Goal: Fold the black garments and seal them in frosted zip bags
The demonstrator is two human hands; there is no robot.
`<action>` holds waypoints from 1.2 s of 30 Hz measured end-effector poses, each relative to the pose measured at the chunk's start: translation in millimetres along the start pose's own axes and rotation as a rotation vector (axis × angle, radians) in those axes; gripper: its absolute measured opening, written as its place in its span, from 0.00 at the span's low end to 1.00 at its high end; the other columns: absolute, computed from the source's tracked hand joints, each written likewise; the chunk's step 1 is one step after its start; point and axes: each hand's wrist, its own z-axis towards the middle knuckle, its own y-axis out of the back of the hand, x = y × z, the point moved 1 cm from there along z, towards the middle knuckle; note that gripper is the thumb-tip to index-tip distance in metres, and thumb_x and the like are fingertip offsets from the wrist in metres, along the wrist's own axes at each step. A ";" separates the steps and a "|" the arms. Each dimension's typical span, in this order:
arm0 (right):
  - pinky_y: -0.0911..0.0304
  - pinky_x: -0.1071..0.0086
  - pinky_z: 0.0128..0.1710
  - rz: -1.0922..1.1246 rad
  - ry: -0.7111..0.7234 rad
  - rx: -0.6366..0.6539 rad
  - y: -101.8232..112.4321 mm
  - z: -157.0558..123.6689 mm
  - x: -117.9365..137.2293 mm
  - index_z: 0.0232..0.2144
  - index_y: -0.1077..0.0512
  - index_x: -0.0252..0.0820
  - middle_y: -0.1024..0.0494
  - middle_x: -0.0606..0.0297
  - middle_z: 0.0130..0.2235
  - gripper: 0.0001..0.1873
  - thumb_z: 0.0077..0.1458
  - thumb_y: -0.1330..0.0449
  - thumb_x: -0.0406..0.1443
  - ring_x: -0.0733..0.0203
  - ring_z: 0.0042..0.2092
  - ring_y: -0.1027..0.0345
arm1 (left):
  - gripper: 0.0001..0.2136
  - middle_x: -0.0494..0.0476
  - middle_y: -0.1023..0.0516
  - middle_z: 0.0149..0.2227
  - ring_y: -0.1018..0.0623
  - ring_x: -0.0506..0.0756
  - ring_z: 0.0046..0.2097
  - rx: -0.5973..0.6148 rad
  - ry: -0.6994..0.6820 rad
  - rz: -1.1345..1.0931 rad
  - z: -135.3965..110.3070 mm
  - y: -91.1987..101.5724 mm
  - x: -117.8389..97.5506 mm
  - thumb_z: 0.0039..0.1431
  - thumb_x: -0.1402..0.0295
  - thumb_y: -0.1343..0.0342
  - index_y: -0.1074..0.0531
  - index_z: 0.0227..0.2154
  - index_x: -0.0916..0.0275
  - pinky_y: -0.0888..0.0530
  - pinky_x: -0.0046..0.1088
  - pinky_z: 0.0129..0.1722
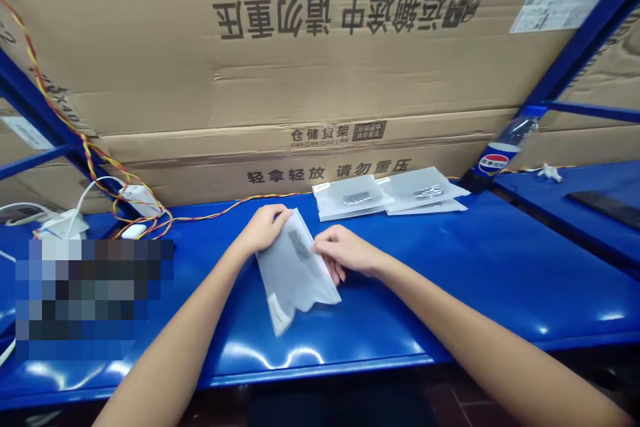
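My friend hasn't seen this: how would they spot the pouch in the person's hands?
Below the big cardboard wall, find the blue tabletop. There, between the left hand and the right hand, is a frosted pouch with a dark patch and a wavy near edge. Unlike the pouches lying farther back, this one is held.

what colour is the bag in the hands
The bag is cloudy white, best seen in the head view.

Through the head camera I see a glossy blue worktop (pixel 450 280). Pale bags (pixel 350 200) lie overlapping near its back edge, a bottle (pixel 503 153) just right; a red-yellow wire (pixel 220 216) trails left.
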 end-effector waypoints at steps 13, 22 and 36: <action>0.45 0.75 0.18 -0.108 0.103 -0.164 -5.0 -5.4 6.4 0.32 0.28 0.42 0.25 0.72 0.23 0.09 0.58 0.39 0.42 0.69 0.17 0.37 | 0.21 0.52 0.25 0.27 0.29 0.55 0.32 0.017 -0.030 0.030 -8.3 1.3 -15.3 0.71 0.54 0.54 0.33 0.24 0.59 0.34 0.32 0.35; 0.58 0.72 0.22 -0.086 0.039 -0.174 -19.8 -0.8 -0.8 0.15 0.41 0.43 0.44 0.76 0.17 0.27 0.44 0.28 0.46 0.71 0.24 0.55 | 0.19 0.55 0.22 0.27 0.25 0.57 0.31 0.044 -0.068 0.096 -20.9 -10.8 -44.5 0.72 0.59 0.54 0.31 0.25 0.58 0.35 0.32 0.33; 0.31 0.63 0.18 0.420 0.001 -0.899 -23.1 -93.5 -18.5 0.65 0.46 0.45 0.21 0.68 0.31 0.49 0.51 0.29 0.56 0.56 0.18 0.28 | 0.19 0.57 0.16 0.33 0.19 0.60 0.35 -0.034 -0.025 0.318 -41.8 45.3 -21.0 0.74 0.57 0.56 0.25 0.33 0.57 0.31 0.33 0.35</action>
